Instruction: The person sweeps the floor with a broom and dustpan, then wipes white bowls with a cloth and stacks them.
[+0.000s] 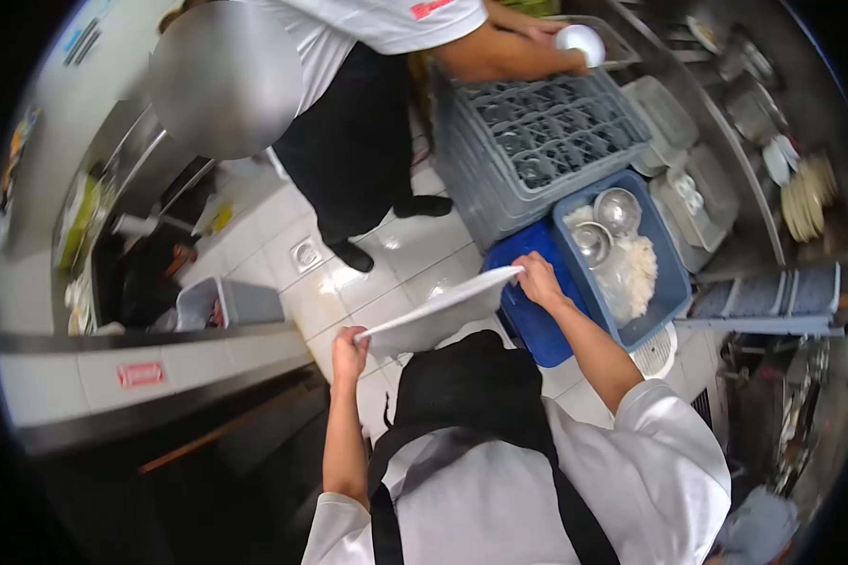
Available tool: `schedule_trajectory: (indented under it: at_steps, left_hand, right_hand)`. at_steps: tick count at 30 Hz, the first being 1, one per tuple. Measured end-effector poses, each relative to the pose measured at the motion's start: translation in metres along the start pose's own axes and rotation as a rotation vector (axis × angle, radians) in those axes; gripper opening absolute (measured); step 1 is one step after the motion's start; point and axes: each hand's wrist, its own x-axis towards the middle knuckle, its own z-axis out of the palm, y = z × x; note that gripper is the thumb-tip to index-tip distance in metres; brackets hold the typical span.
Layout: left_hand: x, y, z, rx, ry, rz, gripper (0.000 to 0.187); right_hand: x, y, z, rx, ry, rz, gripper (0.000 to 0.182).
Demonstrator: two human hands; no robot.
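A white sheet, probably a cloth (440, 313), is stretched between my hands in front of my black apron. My left hand (350, 354) is closed on its lower left corner. Its upper right corner is pinched in my right hand (538, 280), beside a blue lid or bin (534, 323). Just right of that hand stands a blue-grey tub (670, 282) holding metal bowls (617, 212) and a whitish, crumbly mass (641, 273) partly in clear plastic.
Stacked grey racks of glasses (471, 179) stand ahead. Beyond them, a co-worker (349, 141) holds a round white dish (580, 44). Translucent containers (697, 202) and stacked plates (807, 200) line the right side. A dark counter edge (170, 386) runs along the left.
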Motion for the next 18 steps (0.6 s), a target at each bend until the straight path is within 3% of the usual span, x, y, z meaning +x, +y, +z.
schedule_trajectory:
  at_steps: [4, 7, 10, 13, 15, 17, 18]
  left_hand:
    - [0.074, 0.019, -0.021, 0.089, -0.011, 0.112, 0.018]
    - [0.111, 0.021, -0.027, 0.061, -0.013, 0.301, 0.016]
    - [0.130, 0.038, -0.040, 0.086, -0.021, 0.335, 0.015]
    - [0.141, 0.047, -0.047, 0.065, 0.018, 0.348, 0.016]
    - [0.140, 0.050, -0.052, 0.031, 0.111, 0.456, 0.014]
    - [0.129, 0.048, -0.068, 0.011, 0.162, 0.476, 0.015]
    - [0.126, 0.049, -0.078, -0.015, 0.208, 0.493, 0.017]
  right_hand:
    - [0.011, -0.026, -0.019, -0.007, 0.278, 0.065, 0.020]
    - [0.016, -0.026, -0.017, 0.109, 0.468, 0.104, 0.021]
    - [0.014, -0.034, -0.027, 0.223, 0.500, 0.237, 0.023]
    - [0.012, -0.027, -0.033, 0.124, 0.527, 0.185, 0.023]
    - [0.003, -0.030, -0.038, 0.159, 0.530, 0.210, 0.022]
    - [-0.009, -0.025, -0.045, 0.095, 0.553, -0.004, 0.021]
    - [-0.022, -0.034, -0.058, 0.302, 0.389, 0.012, 0.022]
